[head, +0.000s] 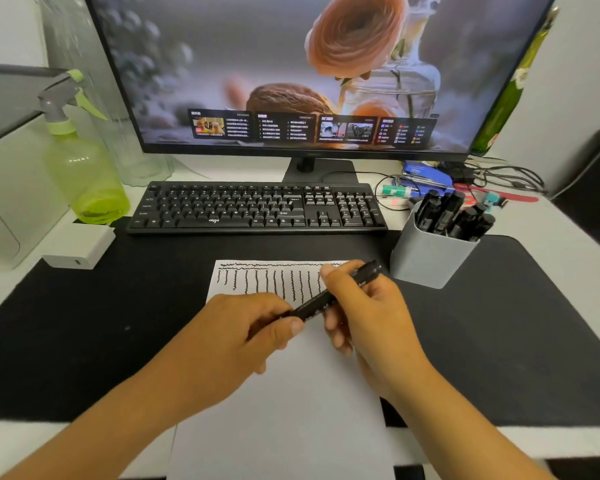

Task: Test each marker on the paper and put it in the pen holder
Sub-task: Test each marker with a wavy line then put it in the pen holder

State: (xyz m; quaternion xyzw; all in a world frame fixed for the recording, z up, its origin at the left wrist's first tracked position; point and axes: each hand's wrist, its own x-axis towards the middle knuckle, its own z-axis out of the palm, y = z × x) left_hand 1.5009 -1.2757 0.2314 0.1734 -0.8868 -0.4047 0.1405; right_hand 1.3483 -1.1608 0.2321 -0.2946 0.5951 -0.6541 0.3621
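A black marker (329,299) lies slanted above the white paper (291,393), held at both ends. My left hand (253,327) grips its lower left end, and my right hand (364,310) grips the barrel toward the upper right end. The paper's top strip carries several wavy black test lines (267,280). A grey pen holder (426,254) stands to the right of the paper, with several black markers (454,216) standing in it. Whether the marker's cap is on is hidden by my fingers.
A black keyboard (257,209) and a monitor (309,74) sit behind the paper on a black desk mat (84,323). A green spray bottle (84,174) and a white charger (80,251) stand at the left. Cables and stationery (465,181) clutter the back right.
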